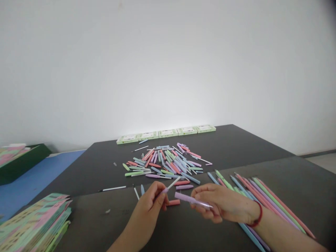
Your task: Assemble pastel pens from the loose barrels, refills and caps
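Note:
My left hand point(152, 201) is closed in a pinch on a white pen refill point(173, 183) with a purple piece at its lower end. In my right hand point(222, 200) lies a purple pen cap point(185, 197) with a clear, pointed section at its right end; my fingers hold it from behind. The two parts are apart, their near ends a short way from each other. A coral pen piece point(173, 202) lies just beside my left fingers. Beyond both hands spreads a heap of pastel pen parts point(168, 161), mixed with white refills.
Several long pastel pens point(278, 206) lie in a row under and beyond my right forearm. A line of light green boxes point(168, 133) stands at the table's back edge. Printed packets point(39, 220) are stacked at front left, and a dark green tray point(31, 159) sits beyond them.

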Motion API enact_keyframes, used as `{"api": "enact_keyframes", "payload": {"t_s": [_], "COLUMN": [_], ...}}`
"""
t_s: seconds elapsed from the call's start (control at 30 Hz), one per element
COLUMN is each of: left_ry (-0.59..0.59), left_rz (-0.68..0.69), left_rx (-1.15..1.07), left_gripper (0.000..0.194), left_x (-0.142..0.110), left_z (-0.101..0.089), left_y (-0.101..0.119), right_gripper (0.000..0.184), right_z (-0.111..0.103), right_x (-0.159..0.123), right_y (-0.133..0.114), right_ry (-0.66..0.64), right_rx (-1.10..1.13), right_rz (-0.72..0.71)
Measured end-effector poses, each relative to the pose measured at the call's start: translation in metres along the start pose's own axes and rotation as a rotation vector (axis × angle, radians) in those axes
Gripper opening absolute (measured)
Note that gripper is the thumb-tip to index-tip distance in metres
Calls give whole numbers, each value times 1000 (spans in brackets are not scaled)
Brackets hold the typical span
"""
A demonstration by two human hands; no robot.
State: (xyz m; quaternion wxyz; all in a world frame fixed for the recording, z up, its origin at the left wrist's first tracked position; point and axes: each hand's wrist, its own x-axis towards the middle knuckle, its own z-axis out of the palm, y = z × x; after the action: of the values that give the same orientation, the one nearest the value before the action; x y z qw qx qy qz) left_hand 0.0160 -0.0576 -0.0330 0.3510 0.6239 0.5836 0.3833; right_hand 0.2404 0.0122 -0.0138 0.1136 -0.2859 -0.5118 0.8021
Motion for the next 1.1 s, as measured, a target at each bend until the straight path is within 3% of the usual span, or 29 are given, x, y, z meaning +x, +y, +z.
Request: {"api": "enact_keyframes", "payload": {"t_s": [0.13, 0.33, 0.43, 0.8, 1.1], "left_ry": [5, 34, 44, 2, -73], "left_rz": [15, 26, 59, 189, 179], "left_rx": [101, 429, 564, 630, 683], "left_gripper": [22, 18, 18, 17, 17], "left_x": [-1, -3, -4, -7, -5], "left_z": [-4, -15, -15, -4, -7], "left_y": [2, 9, 9, 9, 5], "right_gripper": [17, 18, 20, 30, 34], "right_z": [-2, -15, -17, -4, -21], "right_x": [-1, -4, -1, 10, 17], "right_y": [-1, -14, -12, 2, 11], "right_ry": [39, 306, 389, 346, 311], "right_rx": [80, -170, -296, -471, -573], "right_rz": [-36, -249, -275, -253, -219]}}
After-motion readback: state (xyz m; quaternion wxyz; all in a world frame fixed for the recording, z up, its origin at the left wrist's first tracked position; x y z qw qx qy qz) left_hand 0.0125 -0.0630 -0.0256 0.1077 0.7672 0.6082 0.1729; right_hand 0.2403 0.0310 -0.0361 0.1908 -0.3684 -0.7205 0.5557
